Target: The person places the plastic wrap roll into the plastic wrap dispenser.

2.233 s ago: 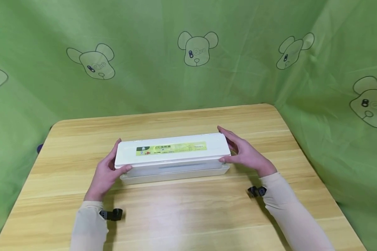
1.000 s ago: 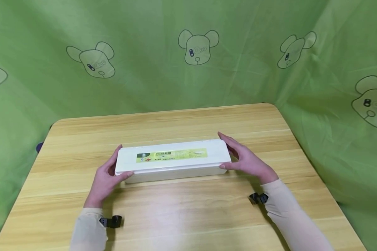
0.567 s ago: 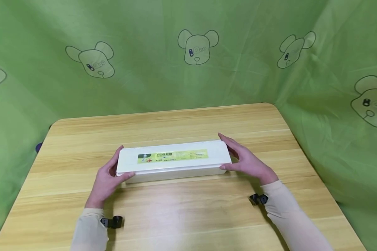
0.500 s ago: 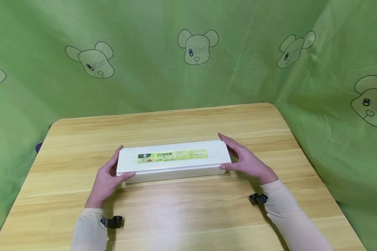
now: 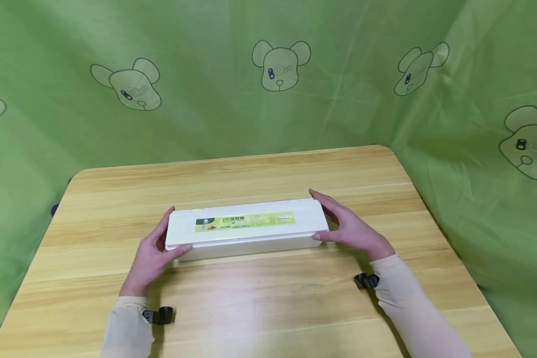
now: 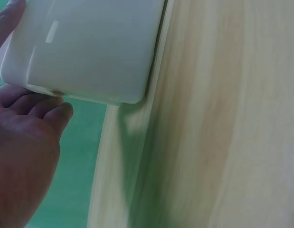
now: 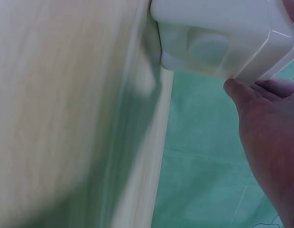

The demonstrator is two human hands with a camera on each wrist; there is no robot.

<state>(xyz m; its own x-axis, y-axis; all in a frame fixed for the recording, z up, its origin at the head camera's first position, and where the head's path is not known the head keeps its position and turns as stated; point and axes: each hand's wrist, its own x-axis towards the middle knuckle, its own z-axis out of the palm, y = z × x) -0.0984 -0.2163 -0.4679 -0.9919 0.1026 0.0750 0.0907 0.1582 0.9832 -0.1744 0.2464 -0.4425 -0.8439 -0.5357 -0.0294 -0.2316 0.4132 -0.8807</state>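
A long white cling film box [image 5: 246,248] with a yellow-green label [image 5: 246,221] on its lid [image 5: 311,209] lies across the table. The lid sits down over the base. My left hand [image 5: 149,256] grips the left end, thumb on the front edge and fingers round the back. At the other end my right hand [image 5: 355,231] holds the lid the same way. In the left wrist view the white end of the box [image 6: 90,52] rests on the wood, fingers touching its far edge. The right wrist view shows the opposite end [image 7: 208,47] of the box, partly see-through. Its inside is hidden.
The wooden table [image 5: 250,308] has rounded back corners. A green curtain [image 5: 206,119] with printed bear heads hangs behind and beside it. Small black wrist cameras [image 5: 161,315] stick out from both sleeves.
Since the oldest frame, both hands have lowered the lid and moved it slightly nearer, covering the gap above the base. Over the last second hands and box have hardly moved.
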